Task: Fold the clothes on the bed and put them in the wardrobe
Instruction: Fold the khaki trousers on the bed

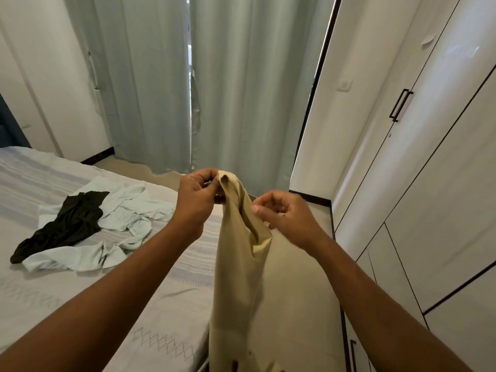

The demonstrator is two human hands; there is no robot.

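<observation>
Bed [67, 291], middle: limp black garment [67, 221] lies over a crumpled pale shirt [128, 208], both unfolded. Left hand [197, 200] pinches the top of the beige garment [241, 264], thin smooth cloth hanging past the bed's right edge. Right hand [284, 213], fingers curled, nips its side. Best to find both corners and pull taut before folding. Wardrobe [402, 183] doors closed.

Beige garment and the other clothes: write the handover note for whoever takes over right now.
Left hand pinches the top edge of the beige garment; right hand appears to pinch the same edge lower down. The garment hangs unfolded at the edge of the bed.
A black garment lies on a crumpled pale blue garment on the bed, both unfolded.
The wardrobe doors in view are shut.
Done: nothing visibly folded or stowed.
Left: fold all three, open the wardrobe, put them in.
</observation>
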